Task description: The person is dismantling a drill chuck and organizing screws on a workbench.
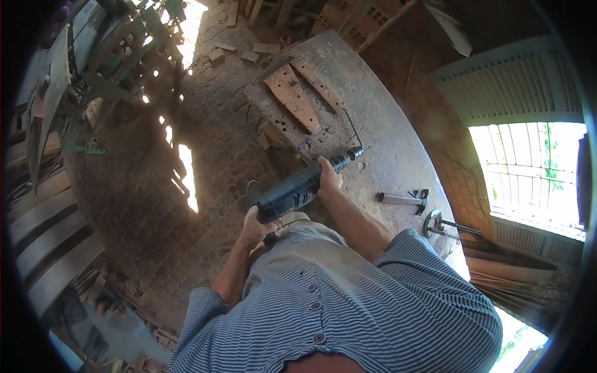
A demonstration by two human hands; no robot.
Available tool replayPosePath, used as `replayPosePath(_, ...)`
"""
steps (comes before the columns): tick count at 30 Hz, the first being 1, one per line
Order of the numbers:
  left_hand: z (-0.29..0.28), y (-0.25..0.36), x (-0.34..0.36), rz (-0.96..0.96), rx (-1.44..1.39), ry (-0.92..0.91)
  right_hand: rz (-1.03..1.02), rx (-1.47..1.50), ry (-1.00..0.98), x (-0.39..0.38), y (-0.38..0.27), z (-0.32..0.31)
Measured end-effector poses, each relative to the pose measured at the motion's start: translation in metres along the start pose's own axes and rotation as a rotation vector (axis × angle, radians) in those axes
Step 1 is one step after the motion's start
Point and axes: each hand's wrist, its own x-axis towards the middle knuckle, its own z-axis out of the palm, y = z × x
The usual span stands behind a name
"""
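A dark corded-style drill (292, 189) lies across my hands in front of my body. My left hand (255, 230) is closed on its rear handle. My right hand (328, 180) grips the body near the chuck (353, 153). Beyond the chuck, on the worn workbench (379, 130), lie a wider tapered wooden piece with holes (289, 96) and a narrower holed strip (317, 84). A thin bent metal rod (353, 127) runs down toward the chuck. To the right of my right hand lie a metal bar tool (401, 199) and a round-based metal tool with rods (434, 221).
Scrap wood (249, 55) lies on the paved floor (137, 236) behind the bench. Stacked frames and offcuts (106, 56) stand at far left, above curved boards (53, 242). A brick wall (466, 180) with a barred window (528, 174) bounds the right side.
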Motion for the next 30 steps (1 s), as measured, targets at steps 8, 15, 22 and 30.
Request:
replayPosePath(8, -0.005, -0.010, -0.001, 0.069, -0.035, 0.032, -0.126, -0.308, -0.022, 0.017, 0.008, 0.039)
replayPosePath(15, -0.006, -0.020, -0.003, 0.061, -0.126, 0.069, -0.066, -0.613, 0.135, 0.014, 0.010, 0.055)
replayPosePath(22, -0.033, -0.040, -0.023, 0.000, -0.281, 0.103, 0.214, -0.447, -0.238, 0.005, 0.025, 0.046)
replayPosePath(30, -0.033, -0.040, -0.023, -0.035, -0.263, 0.160, 0.334, -0.162, -0.237, 0.035, 0.020, 0.053)
